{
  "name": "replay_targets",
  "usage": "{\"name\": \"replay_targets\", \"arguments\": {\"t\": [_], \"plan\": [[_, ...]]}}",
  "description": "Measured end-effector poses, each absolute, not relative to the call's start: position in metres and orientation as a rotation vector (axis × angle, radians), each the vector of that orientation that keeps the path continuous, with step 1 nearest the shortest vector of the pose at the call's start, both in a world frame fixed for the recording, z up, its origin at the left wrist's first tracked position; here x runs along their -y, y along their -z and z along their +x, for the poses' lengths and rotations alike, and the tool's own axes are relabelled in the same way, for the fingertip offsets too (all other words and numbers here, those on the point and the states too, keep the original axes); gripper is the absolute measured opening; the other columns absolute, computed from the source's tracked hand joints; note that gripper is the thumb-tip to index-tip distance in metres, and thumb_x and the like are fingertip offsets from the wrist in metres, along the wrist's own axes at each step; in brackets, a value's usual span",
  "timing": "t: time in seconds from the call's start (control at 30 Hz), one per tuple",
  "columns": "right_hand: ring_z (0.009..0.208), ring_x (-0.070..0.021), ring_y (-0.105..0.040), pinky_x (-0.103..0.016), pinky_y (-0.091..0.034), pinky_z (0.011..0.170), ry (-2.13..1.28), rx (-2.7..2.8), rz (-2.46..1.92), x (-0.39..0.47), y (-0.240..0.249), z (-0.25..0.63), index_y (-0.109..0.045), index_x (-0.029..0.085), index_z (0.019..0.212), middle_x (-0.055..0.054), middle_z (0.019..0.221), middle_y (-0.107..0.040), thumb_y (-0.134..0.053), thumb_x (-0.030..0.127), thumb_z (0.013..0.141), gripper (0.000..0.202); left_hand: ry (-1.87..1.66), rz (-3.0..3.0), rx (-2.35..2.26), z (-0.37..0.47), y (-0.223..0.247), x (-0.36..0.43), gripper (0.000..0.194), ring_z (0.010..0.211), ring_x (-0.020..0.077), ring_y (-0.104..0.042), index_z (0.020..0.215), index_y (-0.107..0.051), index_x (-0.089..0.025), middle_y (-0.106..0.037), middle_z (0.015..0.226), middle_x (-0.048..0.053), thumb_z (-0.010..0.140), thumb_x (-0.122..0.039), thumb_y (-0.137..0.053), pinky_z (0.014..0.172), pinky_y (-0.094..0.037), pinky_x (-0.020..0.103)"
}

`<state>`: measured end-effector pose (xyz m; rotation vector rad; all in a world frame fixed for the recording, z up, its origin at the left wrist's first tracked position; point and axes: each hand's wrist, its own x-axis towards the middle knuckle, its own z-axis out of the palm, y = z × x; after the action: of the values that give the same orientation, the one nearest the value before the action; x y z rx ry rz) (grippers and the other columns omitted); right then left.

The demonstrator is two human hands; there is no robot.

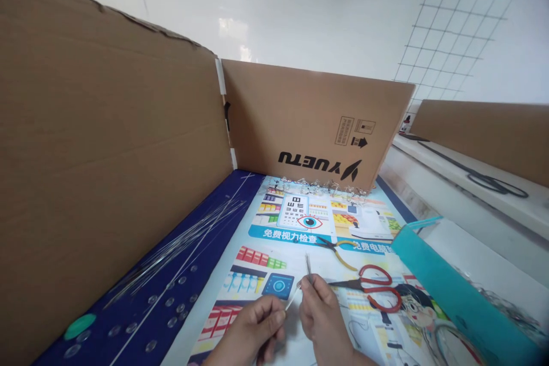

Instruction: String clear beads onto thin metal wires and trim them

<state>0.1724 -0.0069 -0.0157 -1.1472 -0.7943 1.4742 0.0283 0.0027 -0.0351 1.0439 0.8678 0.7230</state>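
Note:
Near the bottom centre, my left hand (257, 329) pinches a thin pale strand (293, 297) that slants up toward the other hand. Closed beside it, my right hand (319, 311) grips a small bundle of thin wires (307, 264), whose tips stick up above the fingers. Red-handled scissors (377, 286) lie just right of my right hand, blades pointing toward it. Yellow-handled pliers (338, 250) rest on the printed sheet (266, 269) beyond the hands.
Long thin wires (180, 240), clear round discs and a green disc (80, 326) lie on the blue surface at left. Cardboard panels (317, 120) stand behind and left. A teal box (454, 286) with metallic pieces is at right. Small wire pieces line the back panel's foot.

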Motion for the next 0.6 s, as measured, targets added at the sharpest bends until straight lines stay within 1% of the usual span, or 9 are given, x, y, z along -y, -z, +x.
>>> {"name": "replay_targets", "arguments": {"t": [0.13, 0.2, 0.3, 0.37, 0.47, 0.53, 0.6], "plan": [[0.037, -0.0032, -0.010, -0.019, -0.005, 0.034, -1.446, 0.799, -1.147, 0.006, 0.018, 0.172, -0.044, 0.021, 0.077, 0.013, 0.042, -0.019, -0.052, 0.048, 0.080, 0.029, -0.737, 1.010, -0.858, 0.028, 0.032, -0.002, 0.039, 0.030, 0.0030, -0.032, 0.066, -0.047, -0.017, -0.047, 0.044, -0.006, 0.073, -0.054, -0.055, 0.030, -0.020, 0.014], [0.037, -0.0033, -0.010, -0.018, -0.005, 0.034, -1.441, 0.795, -1.154, 0.006, 0.016, 0.172, -0.045, 0.020, 0.077, 0.013, 0.042, -0.019, -0.053, 0.048, 0.079, 0.029, -0.736, 1.015, -0.837, 0.028, 0.032, -0.002, 0.038, 0.031, 0.0035, -0.034, 0.065, -0.046, -0.017, -0.047, 0.044, -0.006, 0.073, -0.053, -0.055, 0.031, -0.021, 0.015], [0.037, -0.0034, -0.012, -0.018, -0.006, 0.034, -1.434, 0.840, -1.170, 0.006, 0.012, 0.172, -0.046, 0.019, 0.075, 0.012, 0.042, -0.019, -0.054, 0.049, 0.078, 0.030, -0.712, 1.069, -0.801, 0.030, 0.033, -0.001, 0.038, 0.033, 0.0049, -0.040, 0.065, -0.046, -0.016, -0.051, 0.046, -0.004, 0.073, -0.051, -0.057, 0.036, -0.026, 0.016], [0.037, -0.0035, -0.013, -0.018, -0.007, 0.034, -1.448, 0.889, -1.172, 0.007, 0.009, 0.172, -0.047, 0.019, 0.075, 0.012, 0.042, -0.019, -0.053, 0.049, 0.079, 0.031, -0.688, 1.103, -0.796, 0.029, 0.030, -0.001, 0.035, 0.037, 0.0062, -0.045, 0.068, -0.047, -0.015, -0.056, 0.052, -0.002, 0.072, -0.048, -0.058, 0.041, -0.030, 0.018], [0.038, -0.0037, -0.012, -0.018, -0.006, 0.035, -1.479, 0.879, -1.147, 0.009, 0.007, 0.172, -0.048, 0.019, 0.080, 0.012, 0.044, -0.017, -0.052, 0.050, 0.079, 0.031, -0.756, 1.165, -0.836, 0.023, 0.018, -0.002, 0.029, 0.048, 0.0094, -0.051, 0.071, -0.049, -0.016, -0.060, 0.059, 0.000, 0.076, -0.043, -0.057, 0.050, -0.035, 0.021], [0.039, -0.0039, -0.011, -0.019, -0.006, 0.035, -1.482, 0.835, -1.098, 0.009, 0.009, 0.172, -0.050, 0.019, 0.084, 0.011, 0.046, -0.017, -0.050, 0.050, 0.081, 0.032, -0.888, 1.220, -0.893, 0.018, 0.008, -0.004, 0.024, 0.061, 0.0126, -0.054, 0.073, -0.052, -0.016, -0.061, 0.065, 0.001, 0.079, -0.039, -0.054, 0.060, -0.039, 0.023], [0.039, -0.0039, -0.011, -0.019, -0.006, 0.035, -1.482, 0.786, -1.040, 0.008, 0.012, 0.173, -0.051, 0.018, 0.085, 0.011, 0.048, -0.019, -0.048, 0.050, 0.082, 0.032, -0.995, 1.261, -0.945, 0.014, 0.002, -0.008, 0.019, 0.075, 0.0155, -0.055, 0.077, -0.055, -0.017, -0.063, 0.076, 0.003, 0.081, -0.035, -0.052, 0.070, -0.039, 0.025]]}}
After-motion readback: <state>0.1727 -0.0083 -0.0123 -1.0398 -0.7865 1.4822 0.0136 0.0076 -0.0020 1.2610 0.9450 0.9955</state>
